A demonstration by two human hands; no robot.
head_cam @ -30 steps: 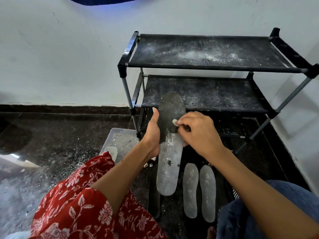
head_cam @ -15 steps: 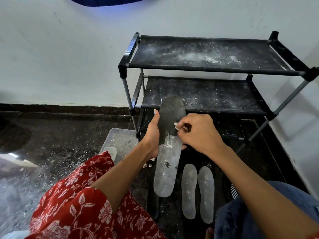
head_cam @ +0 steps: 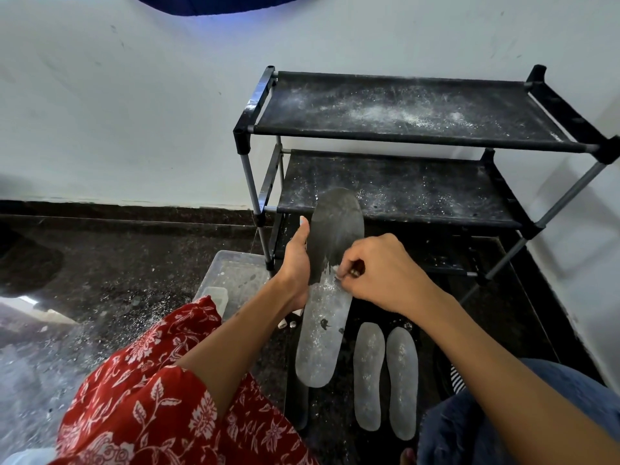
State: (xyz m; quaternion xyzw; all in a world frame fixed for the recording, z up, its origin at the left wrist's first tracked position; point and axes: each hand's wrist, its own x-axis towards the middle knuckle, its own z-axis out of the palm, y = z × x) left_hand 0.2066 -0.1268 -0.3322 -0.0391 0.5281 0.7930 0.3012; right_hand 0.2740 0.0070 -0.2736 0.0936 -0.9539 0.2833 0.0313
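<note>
Left hand grips the insole by its left edge, thumb straight up along it, the other fingers hidden behind. The insole is held upright above the floor, just in front of the rack; top half dark, lower half powdery grey. Right hand has its fingers curled together, pinching a small white piece against the insole's middle. Two small insoles lie side by side on the floor, near right. A clear tray sits on the floor, left of the hands.
</note>
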